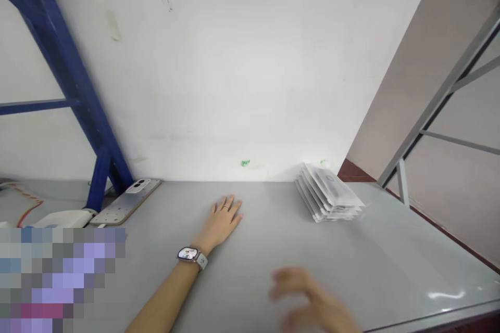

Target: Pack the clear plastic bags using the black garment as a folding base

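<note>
**Packets [327, 193] on a grey table [394, 265]**

Stacked, fanned clear packets lie at the table's back edge, just beside the wall [234, 73], untouched. The left hand [222, 218], open and empty, rests flat on the table, apart from them, a watch [191, 255] on its wrist. The right hand [304, 296], blurred, is nearer the front edge, fingers loosely spread, holding nothing.

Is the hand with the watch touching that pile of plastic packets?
Apart. The head view shows the left hand on the grey table, with tabletop showing between it and the stack of plastic packets.
</note>
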{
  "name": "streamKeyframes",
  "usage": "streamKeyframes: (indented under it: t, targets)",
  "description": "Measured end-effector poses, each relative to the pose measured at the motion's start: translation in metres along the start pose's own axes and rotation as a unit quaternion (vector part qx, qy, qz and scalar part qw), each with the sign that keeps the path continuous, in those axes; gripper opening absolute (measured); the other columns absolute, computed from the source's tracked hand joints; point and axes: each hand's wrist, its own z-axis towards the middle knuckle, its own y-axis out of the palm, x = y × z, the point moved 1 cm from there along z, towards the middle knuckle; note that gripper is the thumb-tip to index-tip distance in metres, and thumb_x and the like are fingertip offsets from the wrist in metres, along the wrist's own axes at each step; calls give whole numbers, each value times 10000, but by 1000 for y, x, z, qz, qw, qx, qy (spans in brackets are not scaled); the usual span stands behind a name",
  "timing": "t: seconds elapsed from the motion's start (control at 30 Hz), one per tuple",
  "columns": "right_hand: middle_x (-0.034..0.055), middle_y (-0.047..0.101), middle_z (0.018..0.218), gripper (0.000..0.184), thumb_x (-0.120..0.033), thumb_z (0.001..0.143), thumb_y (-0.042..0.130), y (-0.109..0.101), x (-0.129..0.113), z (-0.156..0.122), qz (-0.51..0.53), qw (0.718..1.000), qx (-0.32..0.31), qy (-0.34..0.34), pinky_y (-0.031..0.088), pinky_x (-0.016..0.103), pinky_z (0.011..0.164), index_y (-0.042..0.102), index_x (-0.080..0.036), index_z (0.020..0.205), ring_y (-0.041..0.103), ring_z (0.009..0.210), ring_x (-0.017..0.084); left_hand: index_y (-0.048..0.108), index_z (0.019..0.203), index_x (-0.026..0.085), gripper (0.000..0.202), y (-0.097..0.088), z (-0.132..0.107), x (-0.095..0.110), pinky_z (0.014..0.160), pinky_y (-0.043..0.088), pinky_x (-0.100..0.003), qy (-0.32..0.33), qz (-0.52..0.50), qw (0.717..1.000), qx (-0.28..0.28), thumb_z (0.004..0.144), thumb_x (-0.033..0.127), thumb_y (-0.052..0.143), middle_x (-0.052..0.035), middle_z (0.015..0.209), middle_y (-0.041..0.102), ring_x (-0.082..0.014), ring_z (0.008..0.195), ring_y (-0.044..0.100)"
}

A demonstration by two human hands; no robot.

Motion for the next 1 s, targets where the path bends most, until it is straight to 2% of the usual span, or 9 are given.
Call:
streamKeyframes:
  t: [0.1,0.2,0.27,0.37,0.6,0.73,0.8,0.9,1.0]
  targets:
    - [73,572,1288,357,-359,908,479,-22,62,45,-117,969,176,130,306,587,1081,545,-335,1259,448,1291,297,404,1434,258,511,-1,0,0,1111,250,-562,3,-2,1000,2,964,446,333,-98,1547,303,-328,1423,253]
    - [145,543,1321,437,-345,886,389,-37,131,75,-148,929,275,199,329,593,1052,514,-196,1278,453,1282,313,406,1433,253,516,-3,0,1,1109,248,-567,4,-9,1000,-3,963,452,327,-100,1547,301,-331,1423,251]
    - [178,520,1348,469,-315,858,375,-37,167,85,-189,907,274,258,166,685,1073,506,-167,1283,417,1308,354,403,1435,249,519,-6,0,2,1113,239,-566,1,-11,1000,-11,963,449,321,-95,1552,290,-327,1427,242]
    - [249,495,1347,467,-299,867,340,-28,194,89,-226,888,265,300,141,694,1063,546,-88,1229,365,1338,400,389,1443,240,526,-8,0,2,1119,230,-556,-5,-10,1000,-26,966,445,309,-89,1560,269,-319,1434,223]
    - [231,547,1315,502,-241,925,197,-15,181,89,-191,890,298,288,159,639,1095,642,-86,1096,393,1340,333,417,1426,246,518,-6,1,0,1114,230,-567,0,-12,1000,-14,958,447,322,-96,1550,291,-330,1426,243]
    - [154,555,1341,452,-229,949,239,3,146,94,-159,922,275,219,139,601,1131,639,-149,1145,409,1339,271,166,1518,172,687,-6,2,0,1109,260,-540,-17,-44,999,22,931,460,378,-149,1532,318,-325,1430,232]
    - [119,559,1346,441,-175,945,261,19,125,98,-123,957,211,155,113,593,1144,635,-194,1178,419,1335,254,45,1526,146,825,-9,3,1,1099,282,-530,-24,-51,995,78,888,460,464,-169,1551,261,-336,1440,190]
    - [55,504,1411,441,-128,934,324,42,103,101,-65,994,48,72,150,580,1147,633,-277,1211,365,1372,252,93,1527,211,850,-15,4,3,1112,247,-550,3,-21,988,150,838,407,551,-126,1591,148,-350,1455,106]
    - [6,377,1506,403,-170,944,395,52,96,105,-26,996,-74,47,216,544,1142,621,-331,1236,233,1432,255,242,1495,303,694,-19,2,7,1130,219,-550,64,2,990,129,855,291,511,-44,1592,182,-317,1458,125]
